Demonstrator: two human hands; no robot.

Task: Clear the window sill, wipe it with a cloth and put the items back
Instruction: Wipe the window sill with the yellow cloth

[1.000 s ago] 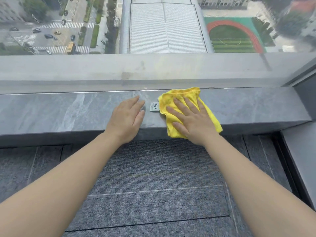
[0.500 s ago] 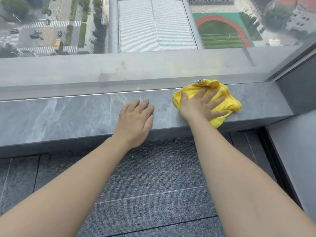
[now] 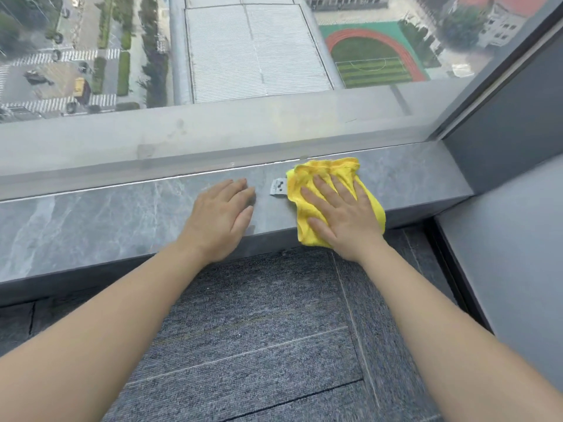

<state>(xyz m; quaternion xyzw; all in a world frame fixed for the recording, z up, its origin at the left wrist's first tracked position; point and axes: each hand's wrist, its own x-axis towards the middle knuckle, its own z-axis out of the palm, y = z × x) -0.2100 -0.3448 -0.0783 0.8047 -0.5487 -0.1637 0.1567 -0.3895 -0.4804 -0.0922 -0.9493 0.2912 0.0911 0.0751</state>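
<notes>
A grey marbled window sill runs across the view below the glass. A crumpled yellow cloth lies on it right of centre, hanging slightly over the front edge. My right hand presses flat on the cloth, fingers spread. My left hand rests palm down on the bare sill to the cloth's left, holding nothing. A small grey tag lies flat on the sill between the hands, touching the cloth's left edge.
The window pane rises behind the sill, with a street and sports field far below. A dark grey wall panel closes the sill's right end. Grey carpet tiles cover the floor under my arms.
My right hand has slid the cloth back leftwards from the sill's right end, uncovering the stone there. The grey tag shows again beside the cloth. My left hand stays put.
</notes>
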